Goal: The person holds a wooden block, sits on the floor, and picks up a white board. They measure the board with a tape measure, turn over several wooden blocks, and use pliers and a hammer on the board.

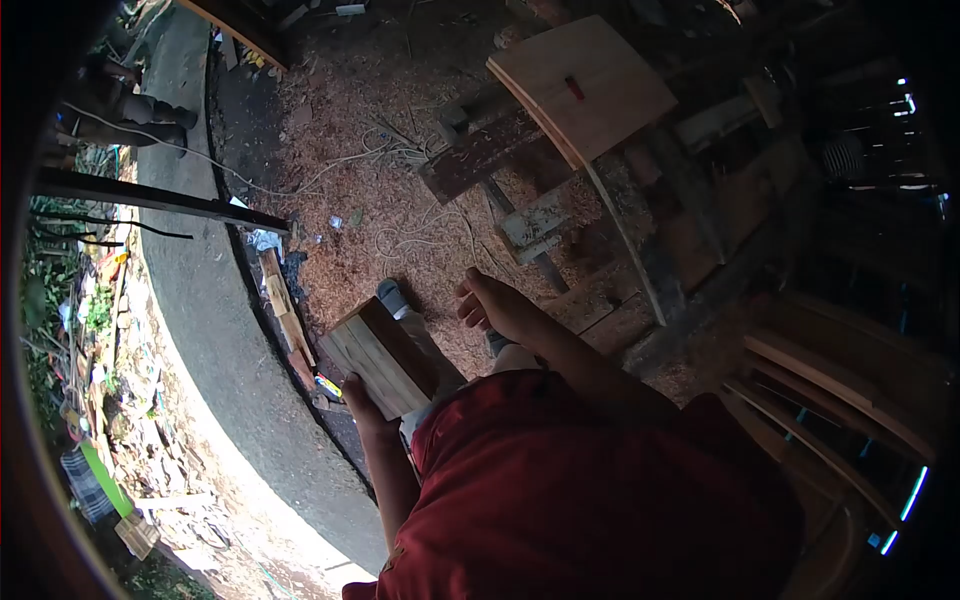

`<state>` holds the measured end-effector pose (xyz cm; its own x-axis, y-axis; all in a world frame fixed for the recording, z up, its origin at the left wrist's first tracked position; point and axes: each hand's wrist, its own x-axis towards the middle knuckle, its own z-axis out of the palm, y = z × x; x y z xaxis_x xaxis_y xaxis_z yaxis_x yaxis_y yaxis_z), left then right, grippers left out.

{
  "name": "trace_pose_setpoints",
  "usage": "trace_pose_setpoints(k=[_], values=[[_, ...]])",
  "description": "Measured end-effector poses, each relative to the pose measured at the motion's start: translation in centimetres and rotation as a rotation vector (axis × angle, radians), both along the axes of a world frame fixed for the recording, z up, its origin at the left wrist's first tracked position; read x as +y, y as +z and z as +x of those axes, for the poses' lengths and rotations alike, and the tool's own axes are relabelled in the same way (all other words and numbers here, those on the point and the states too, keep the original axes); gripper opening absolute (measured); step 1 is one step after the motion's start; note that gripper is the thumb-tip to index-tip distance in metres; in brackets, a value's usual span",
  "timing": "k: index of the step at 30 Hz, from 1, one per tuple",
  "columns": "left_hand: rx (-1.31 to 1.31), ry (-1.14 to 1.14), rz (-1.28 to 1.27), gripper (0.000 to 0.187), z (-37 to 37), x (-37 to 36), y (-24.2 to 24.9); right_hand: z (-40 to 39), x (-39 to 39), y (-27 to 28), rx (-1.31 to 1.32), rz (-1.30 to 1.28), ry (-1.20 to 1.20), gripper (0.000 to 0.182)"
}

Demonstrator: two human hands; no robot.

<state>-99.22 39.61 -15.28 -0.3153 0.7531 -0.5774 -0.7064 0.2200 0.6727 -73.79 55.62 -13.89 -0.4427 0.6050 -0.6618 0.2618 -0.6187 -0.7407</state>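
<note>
My left hand (368, 405) grips the lower left edge of a wooden block (375, 360), which looks made of several pale strips with a darker reddish side. The block is held tilted in front of my left leg; the fingers beneath it are hidden. To the right, my right hand (488, 302) hangs in the air apart from the block, its fingers curled loosely with nothing visible in them. Beyond it stands a rough wooden bench (540, 220), with square boards (600, 90) stacked on top and a small red object (574, 88) on the upper board.
Wood shavings (340, 180) and a pale cord (410, 240) cover the floor ahead. Offcuts (280, 300) lie along a curved concrete edge (220, 330) at left. A dark post (160, 200) juts in. Curved wooden pieces (840, 390) are at right. Another person's legs (150, 120) show upper left.
</note>
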Motion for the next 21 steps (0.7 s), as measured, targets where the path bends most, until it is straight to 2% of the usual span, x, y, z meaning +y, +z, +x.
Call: trace_pose_setpoints(k=[3,4,7,8,10,12,15,17,21], values=[[0.078,-0.015,-0.038,0.07,-5.3,7.1,-0.7,-3.7,5.9,-0.8,-0.016,0.007,-0.095,0.08],[0.066,0.014,-0.145,0.075,-7.4,10.1,-0.8,-5.0,7.8,-1.2,-0.005,0.017,-0.134,0.079],[-0.073,-0.167,0.08,0.067,-14.7,18.9,-2.9,-8.8,13.6,-0.4,0.032,0.057,-0.375,0.074],[-0.066,-0.202,0.024,0.069,-17.1,22.0,-2.8,-9.9,15.1,-0.6,0.029,0.053,-0.459,0.073],[-0.149,-0.248,0.086,0.07,-20.6,28.8,-1.0,-12.2,18.8,0.3,0.006,0.023,-0.617,0.067],[-0.136,-0.287,0.116,0.072,-23.3,35.5,1.6,-14.1,21.7,2.5,0.025,0.095,-0.652,0.062],[-0.239,-0.396,0.224,0.075,-26.7,44.8,4.0,-16.2,24.8,4.9,0.007,0.096,-0.692,0.054],[-0.266,-0.365,0.238,0.077,-27.9,50.2,4.5,-16.6,27.7,6.0,-0.023,0.127,-0.702,0.053],[-0.34,-0.316,0.274,0.078,-27.3,58.6,5.8,-17.2,34.5,4.3,-0.084,0.073,-0.796,0.054]])
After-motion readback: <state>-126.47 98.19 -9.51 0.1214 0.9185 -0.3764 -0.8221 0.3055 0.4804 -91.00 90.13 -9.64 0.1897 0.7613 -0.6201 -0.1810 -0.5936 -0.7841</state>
